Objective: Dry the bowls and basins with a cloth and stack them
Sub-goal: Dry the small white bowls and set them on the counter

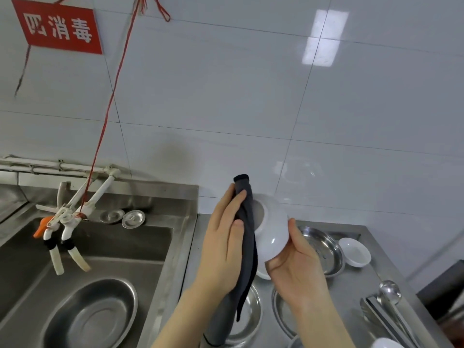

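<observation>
My right hand [296, 267] holds a white bowl [272, 229] up over the counter, tilted with its foot toward the wall. My left hand [224, 237] presses a dark grey cloth [247, 247] against the bowl's left side; the cloth hangs down past my wrist. A steel basin [324, 249] sits on the counter behind the bowl, with a small white dish [355, 251] to its right. Two more steel basins [247, 320] [282, 312] lie on the counter below my hands, partly hidden by my arms. Another steel basin [93, 315] rests in the sink.
The steel sink [140, 244] fills the left, with taps and hoses [65, 222] hanging over it and two drain lids [133, 218] on its back ledge. A ladle and tongs [386, 302] lie at the counter's right. The tiled wall stands close behind.
</observation>
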`<state>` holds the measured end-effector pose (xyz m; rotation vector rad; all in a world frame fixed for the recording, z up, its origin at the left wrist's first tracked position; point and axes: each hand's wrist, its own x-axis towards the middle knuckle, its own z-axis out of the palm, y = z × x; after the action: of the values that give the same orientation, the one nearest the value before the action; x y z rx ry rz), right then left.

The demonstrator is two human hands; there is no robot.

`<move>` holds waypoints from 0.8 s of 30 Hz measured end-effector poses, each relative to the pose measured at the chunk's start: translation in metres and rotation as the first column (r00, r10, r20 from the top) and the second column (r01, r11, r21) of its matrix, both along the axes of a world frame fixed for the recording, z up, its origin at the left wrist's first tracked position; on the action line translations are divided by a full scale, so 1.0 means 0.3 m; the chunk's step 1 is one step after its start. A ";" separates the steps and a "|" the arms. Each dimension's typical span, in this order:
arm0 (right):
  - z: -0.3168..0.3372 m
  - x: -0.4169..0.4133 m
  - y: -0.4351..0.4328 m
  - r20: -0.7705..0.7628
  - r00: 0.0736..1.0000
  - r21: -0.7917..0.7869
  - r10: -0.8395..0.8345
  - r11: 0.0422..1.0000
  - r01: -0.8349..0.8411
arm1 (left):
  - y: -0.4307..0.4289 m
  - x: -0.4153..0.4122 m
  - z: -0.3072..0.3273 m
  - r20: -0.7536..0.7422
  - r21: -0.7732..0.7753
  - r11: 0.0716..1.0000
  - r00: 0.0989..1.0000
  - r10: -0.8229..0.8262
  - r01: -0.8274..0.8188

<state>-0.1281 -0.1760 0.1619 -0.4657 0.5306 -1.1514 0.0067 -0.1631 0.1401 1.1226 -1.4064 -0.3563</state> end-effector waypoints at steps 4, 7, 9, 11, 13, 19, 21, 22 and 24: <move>-0.009 0.004 -0.009 0.042 0.999 0.021 -0.026 0.999 0.025 | 0.032 -0.044 -0.025 0.004 -0.005 0.999 0.999 0.053 -0.053; -0.010 0.004 -0.005 0.050 0.999 0.013 -0.021 1.000 0.021 | 0.041 -0.058 -0.032 0.278 -0.112 0.988 0.951 0.135 -0.108; -0.009 0.002 0.000 0.034 0.999 -0.032 -0.010 0.999 0.011 | 0.020 -0.048 -0.013 0.392 -0.127 0.983 0.904 0.170 -0.130; -0.006 -0.001 0.004 -0.033 0.999 -0.071 0.003 0.997 -0.006 | -0.001 -0.036 0.027 0.428 -0.100 0.988 0.892 0.148 -0.116; 0.006 -0.003 0.010 -0.144 0.990 -0.115 -0.004 0.993 -0.013 | -0.011 -0.025 0.060 0.450 -0.088 0.994 0.888 0.095 -0.062; 0.060 -0.022 0.043 -0.397 0.917 -0.302 0.041 0.938 -0.173 | -0.032 0.056 0.098 -0.014 0.213 0.975 0.998 -0.066 0.068; 0.081 -0.021 0.055 -0.476 0.879 -0.370 0.014 0.904 -0.215 | -0.029 0.069 0.086 -0.146 0.272 0.959 0.988 -0.043 0.081; 0.093 -0.015 0.058 -0.501 0.866 -0.396 -0.010 0.892 -0.218 | -0.020 0.064 0.078 -0.130 0.232 0.971 0.991 -0.026 0.055; 0.100 0.006 0.054 -0.526 0.848 -0.426 -0.059 0.882 -0.202 | 0.010 0.032 0.061 0.000 0.088 0.996 1.000 0.015 -0.015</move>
<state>-0.1262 -0.1598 0.1918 -1.2439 0.6993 -1.0686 0.0163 -0.1600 0.1585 1.2039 -1.3917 -0.4111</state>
